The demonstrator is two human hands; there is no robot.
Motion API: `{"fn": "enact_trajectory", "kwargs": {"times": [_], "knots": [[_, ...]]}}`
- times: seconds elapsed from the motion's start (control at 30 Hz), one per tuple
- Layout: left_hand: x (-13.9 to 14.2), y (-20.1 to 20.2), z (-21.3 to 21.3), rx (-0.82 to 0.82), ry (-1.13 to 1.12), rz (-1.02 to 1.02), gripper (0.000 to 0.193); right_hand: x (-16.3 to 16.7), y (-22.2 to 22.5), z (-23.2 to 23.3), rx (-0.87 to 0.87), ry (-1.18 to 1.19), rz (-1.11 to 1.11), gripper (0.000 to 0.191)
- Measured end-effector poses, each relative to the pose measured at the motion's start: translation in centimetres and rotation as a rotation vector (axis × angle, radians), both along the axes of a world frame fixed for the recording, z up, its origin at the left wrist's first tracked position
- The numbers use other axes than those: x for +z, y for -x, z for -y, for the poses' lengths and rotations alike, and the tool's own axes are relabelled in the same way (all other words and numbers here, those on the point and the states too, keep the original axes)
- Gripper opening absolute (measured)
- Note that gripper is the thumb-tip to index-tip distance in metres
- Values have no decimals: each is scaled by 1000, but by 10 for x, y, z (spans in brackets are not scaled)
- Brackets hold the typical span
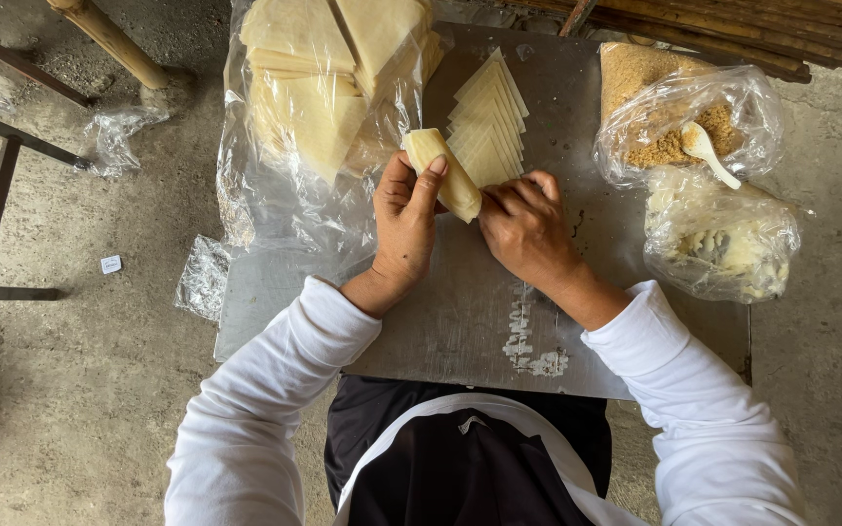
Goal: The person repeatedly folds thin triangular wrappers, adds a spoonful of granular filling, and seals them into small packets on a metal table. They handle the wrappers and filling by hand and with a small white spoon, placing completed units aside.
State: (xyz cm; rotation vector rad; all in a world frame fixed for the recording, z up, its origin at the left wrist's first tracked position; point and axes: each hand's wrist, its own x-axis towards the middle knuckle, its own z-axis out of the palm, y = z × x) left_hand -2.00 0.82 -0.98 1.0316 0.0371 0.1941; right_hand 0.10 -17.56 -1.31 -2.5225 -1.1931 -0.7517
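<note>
White sleeves low in view — both hands up on the grey board [460, 321].
Left hand [403, 219] wrapped round the pale rolled wrapper [443, 172], thumb on top; right hand [525, 226] pinching its lower end. Just beyond — fanned cut wrappers [490, 122]. Off right, crumb bag [674, 107] with white spoon [708, 151], near a second bag [718, 239].

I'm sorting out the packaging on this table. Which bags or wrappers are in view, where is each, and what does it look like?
Clear wrapper bag: far left, flattened, under stacked pale yellow sheets.
Crumb bag: far right, clear, bunched open, brown crumbs, white spoon inside.
Filling bag: right edge, nearer, clear, crumpled, pale lumps.
Loose plastic: off the left edge, clear, crumpled.
</note>
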Motion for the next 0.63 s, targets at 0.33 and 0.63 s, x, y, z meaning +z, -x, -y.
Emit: {"fn": "enact_trajectory", "kwargs": {"times": [0.33,0.63], "knots": [[-14,-1,6,-203,-69,-87,30,40,-19,38,-149,-508,-579,11],[-22,0,8,-394,-37,-70,31,53,10,11,76,-505,-533,43]]}}
